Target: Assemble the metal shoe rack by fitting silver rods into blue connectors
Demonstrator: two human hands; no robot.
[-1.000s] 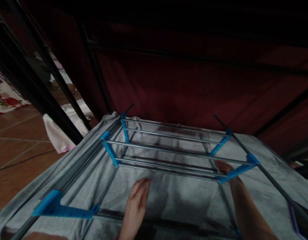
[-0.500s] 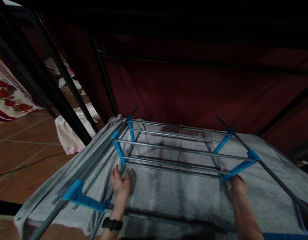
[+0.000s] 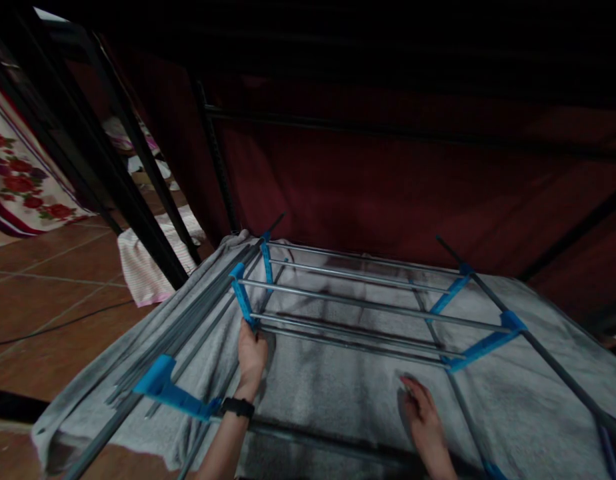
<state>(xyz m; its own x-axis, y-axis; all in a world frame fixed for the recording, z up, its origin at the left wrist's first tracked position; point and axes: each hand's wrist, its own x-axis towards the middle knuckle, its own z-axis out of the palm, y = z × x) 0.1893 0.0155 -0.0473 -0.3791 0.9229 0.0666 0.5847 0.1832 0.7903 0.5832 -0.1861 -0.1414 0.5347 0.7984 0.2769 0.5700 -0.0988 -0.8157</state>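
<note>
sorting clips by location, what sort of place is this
Perhaps a home's sleeping area: a grey blanket lies under the rack, dark red cloth hangs behind, and a floral cloth shows at left.

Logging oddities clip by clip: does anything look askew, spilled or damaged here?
Nothing looks spilled or broken. Mildly odd: the near-left bracket shows only one crossbar, at its lower end, while the blue bracket at the left hand carries several. Apparently loose rods lie nearby on the grey cloth.
</note>
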